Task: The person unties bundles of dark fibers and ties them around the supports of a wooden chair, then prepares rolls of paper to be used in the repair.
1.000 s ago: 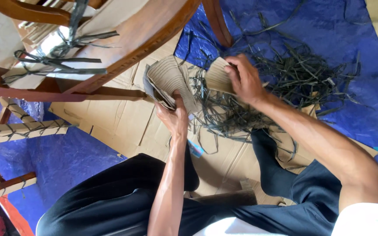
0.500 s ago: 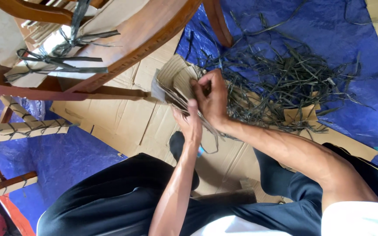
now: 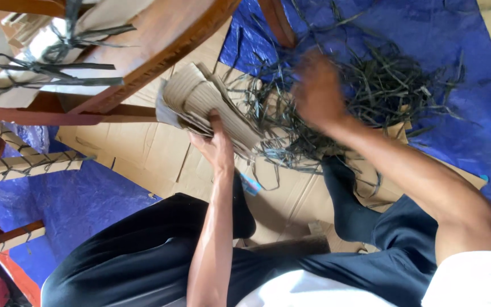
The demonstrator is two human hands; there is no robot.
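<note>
My left hand [image 3: 218,145] grips a stack of corrugated cardboard pieces [image 3: 203,99] from below, holding it up in front of me. My right hand [image 3: 318,91] is blurred with motion over a tangled pile of dark plastic strapping strips [image 3: 393,85] that lies on the blue tarp [image 3: 473,113]. Whether the right hand holds any strip cannot be made out. I sit on the floor in dark trousers and dark socks [image 3: 342,199].
A wooden chair frame [image 3: 160,40] with cardboard tied on by dark straps stands at upper left. Flattened cardboard sheets [image 3: 143,153] cover the floor under my legs. More wrapped wooden legs [image 3: 24,165] lie at left. A small blue object [image 3: 250,185] lies beside my left wrist.
My right hand left the cardboard stack, where it was half a second ago, and swung right to the strip pile. The left hand keeps holding the stack, now slightly higher.
</note>
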